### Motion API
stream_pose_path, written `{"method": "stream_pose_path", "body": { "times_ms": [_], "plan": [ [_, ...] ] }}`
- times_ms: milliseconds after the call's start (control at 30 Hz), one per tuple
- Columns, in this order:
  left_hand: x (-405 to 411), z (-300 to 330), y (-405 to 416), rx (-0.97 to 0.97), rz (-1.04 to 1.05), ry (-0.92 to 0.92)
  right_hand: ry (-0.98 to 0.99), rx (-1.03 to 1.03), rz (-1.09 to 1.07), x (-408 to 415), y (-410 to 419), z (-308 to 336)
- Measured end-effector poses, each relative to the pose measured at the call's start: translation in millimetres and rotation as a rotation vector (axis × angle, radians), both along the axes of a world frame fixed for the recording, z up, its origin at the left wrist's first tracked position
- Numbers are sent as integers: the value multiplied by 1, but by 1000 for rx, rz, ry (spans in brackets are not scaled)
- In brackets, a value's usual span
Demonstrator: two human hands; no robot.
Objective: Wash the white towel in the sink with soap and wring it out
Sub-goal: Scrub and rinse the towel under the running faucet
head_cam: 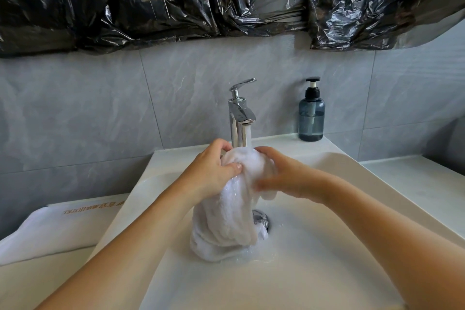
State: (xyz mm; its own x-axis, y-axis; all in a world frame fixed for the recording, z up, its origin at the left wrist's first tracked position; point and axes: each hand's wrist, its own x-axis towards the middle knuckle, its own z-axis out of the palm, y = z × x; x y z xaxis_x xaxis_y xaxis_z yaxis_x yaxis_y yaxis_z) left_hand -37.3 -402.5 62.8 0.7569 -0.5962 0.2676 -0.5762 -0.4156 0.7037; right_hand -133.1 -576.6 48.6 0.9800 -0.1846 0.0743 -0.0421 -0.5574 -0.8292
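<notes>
- You are gripping the bunched top of the wet white terry towel (234,199) with both hands, directly under the water running from the chrome lever faucet (240,113).
- Your left hand (214,171) is curling around the towel's left side, thumb pressing into the cloth.
- Your right hand (284,176) is holding its right side; the fingers are blurring.
- The towel's lower end is resting in the white ceramic sink (314,246), beside the chrome drain (261,219).
- A smoky blue pump soap bottle (311,113) is standing on the sink's back ledge.
</notes>
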Motion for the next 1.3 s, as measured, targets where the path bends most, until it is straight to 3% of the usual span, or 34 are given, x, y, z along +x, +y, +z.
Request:
{"method": "stream_pose_path", "body": {
  "times_ms": [133,233,333,433,500,633,733,833,1000,1167,1300],
  "plan": [
    [0,0,-1,13,-11,-19,-83,-111,-109,1,-3,4],
    [-1,6,3,104,-59,55,-114,1,-125,2,-2,3],
    [-5,15,14,372,-119,193,-162,121,-163,4,-5,2],
    [-14,4,18,725,-103,185,-202,221,-232,7,-10,4],
    [-16,-12,10,774,-57,111,-203,236,-248,8,-11,2],
    [-8,-14,1,534,4,41,-72,232,-246,8,-14,-4],
    [-6,-7,3,330,95,7,164,4,-181,4,-11,-6],
    [-5,0,2,51,114,-29,272,161,-55,1,-5,-10],
    [1,2,1,-253,-21,-41,145,561,54,1,-9,-5],
    [-10,2,-6,-431,-108,90,114,439,176,-4,-4,-1],
    [-14,2,-4,-434,-157,208,99,413,239,-8,3,0]
  ]
}}
